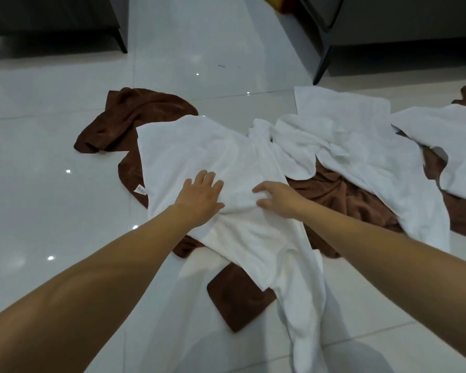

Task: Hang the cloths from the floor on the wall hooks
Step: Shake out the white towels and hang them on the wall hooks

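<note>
Glossy white floor (51,157), dark furniture (401,28) behind. At left a brown cloth (124,117) lies crumpled, partly under the white towel (199,146) I'm after. My left hand (199,195) presses flat on it, fingers spread; my right hand (277,197) curls into a fold. It looks soft, light and floppy, so I'd bunch it here. More white towels (361,146) overlap rightward and may drag along.

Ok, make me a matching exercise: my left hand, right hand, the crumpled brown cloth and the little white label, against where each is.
Things: 1 left hand; 2 right hand; 3 crumpled brown cloth; 4 small white label.
States: A on a brown hem; B flat on the large white cloth; C fingers curled into that cloth; D partly under it, far left.
Pairs: 1-B, 2-C, 3-D, 4-A.
</note>
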`<control>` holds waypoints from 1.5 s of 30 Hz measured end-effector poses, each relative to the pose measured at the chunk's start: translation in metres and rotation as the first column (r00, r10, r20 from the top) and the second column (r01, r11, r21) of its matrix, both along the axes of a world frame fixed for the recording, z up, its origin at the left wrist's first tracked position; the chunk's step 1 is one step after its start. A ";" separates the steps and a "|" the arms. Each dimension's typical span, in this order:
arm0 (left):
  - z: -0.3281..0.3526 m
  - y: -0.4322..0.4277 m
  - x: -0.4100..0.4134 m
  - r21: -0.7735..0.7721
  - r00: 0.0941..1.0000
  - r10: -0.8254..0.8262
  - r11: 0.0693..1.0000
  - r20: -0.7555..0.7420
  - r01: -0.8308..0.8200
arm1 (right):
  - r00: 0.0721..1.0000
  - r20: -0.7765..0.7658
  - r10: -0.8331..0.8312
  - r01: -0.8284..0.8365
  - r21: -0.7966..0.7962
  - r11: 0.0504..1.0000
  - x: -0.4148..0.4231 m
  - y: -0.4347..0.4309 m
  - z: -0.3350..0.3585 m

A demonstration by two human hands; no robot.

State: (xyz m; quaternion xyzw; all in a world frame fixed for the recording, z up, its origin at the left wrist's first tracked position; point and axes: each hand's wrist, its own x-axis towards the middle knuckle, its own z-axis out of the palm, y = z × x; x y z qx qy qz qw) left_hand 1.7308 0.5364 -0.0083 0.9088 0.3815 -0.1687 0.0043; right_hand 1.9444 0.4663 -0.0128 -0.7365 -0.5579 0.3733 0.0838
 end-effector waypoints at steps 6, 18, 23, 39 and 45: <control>0.019 0.000 0.034 -0.199 0.946 0.221 0.964 0.235 -0.176 | 0.954 -0.294 -0.052 0.118 0.212 0.970 0.016 -0.002 0.046; 0.004 -0.001 0.011 -0.354 0.922 0.383 0.870 0.051 -0.342 | 0.962 -0.116 -0.247 0.257 0.090 0.962 0.068 -0.028 0.041; -0.006 0.007 -0.006 -0.332 0.821 0.570 0.780 0.030 -0.530 | 0.983 -0.104 -0.149 0.148 -0.013 0.989 0.060 -0.024 0.032; -0.038 0.015 -0.050 -0.638 0.501 0.861 0.437 0.091 -0.635 | 0.965 -0.224 -0.138 0.154 0.053 0.987 0.033 0.004 0.003; -0.037 0.020 -0.049 -0.802 0.342 0.931 0.297 0.123 -0.519 | 0.964 -0.244 -0.103 0.127 0.085 0.988 0.029 0.002 0.002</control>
